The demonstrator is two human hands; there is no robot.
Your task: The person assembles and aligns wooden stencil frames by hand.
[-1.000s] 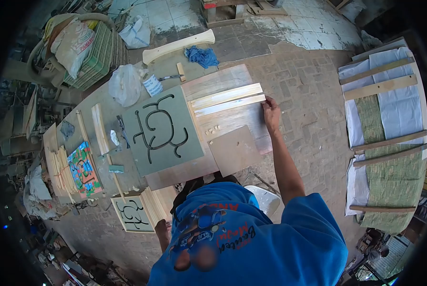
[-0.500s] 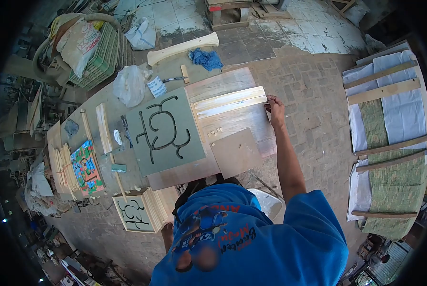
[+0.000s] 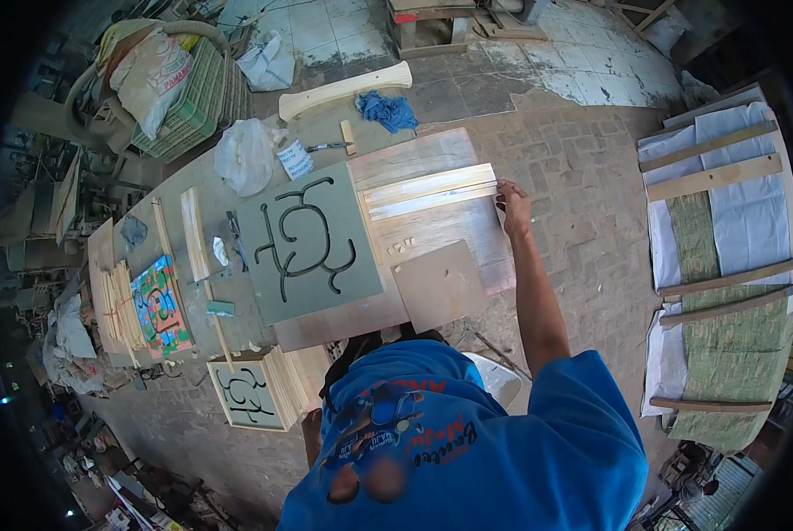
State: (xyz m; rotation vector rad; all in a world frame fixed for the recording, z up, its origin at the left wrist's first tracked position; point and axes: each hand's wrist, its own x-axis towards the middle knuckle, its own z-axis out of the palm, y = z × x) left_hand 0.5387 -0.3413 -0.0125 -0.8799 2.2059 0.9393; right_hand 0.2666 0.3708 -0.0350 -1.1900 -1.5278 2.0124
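My right hand (image 3: 514, 200) is at the right end of the pale wooden strips (image 3: 432, 190), its fingertips pinched on the end of one strip. These strips lie side by side on a reddish board (image 3: 494, 252). Left of them is a grey-green panel (image 3: 273, 234) with dark curved grooves. Several small wood pieces (image 3: 404, 244) lie near a square brown board (image 3: 441, 281). Low beside my body, part of my left hand or wrist (image 3: 311, 429) shows next to a stack of framed panels (image 3: 281, 389); its fingers are hidden.
A blue cloth (image 3: 386, 111), a clear plastic bag (image 3: 243, 157) and a long shaped board (image 3: 343, 90) lie along the table's far side. A colourful panel (image 3: 159, 305) and a bundle of thin sticks (image 3: 118, 305) are at the left. Covered boards (image 3: 715, 221) stand at the right.
The view has shifted slightly. My right hand stays at the strips' end, with its fingers drawn a little closer together.
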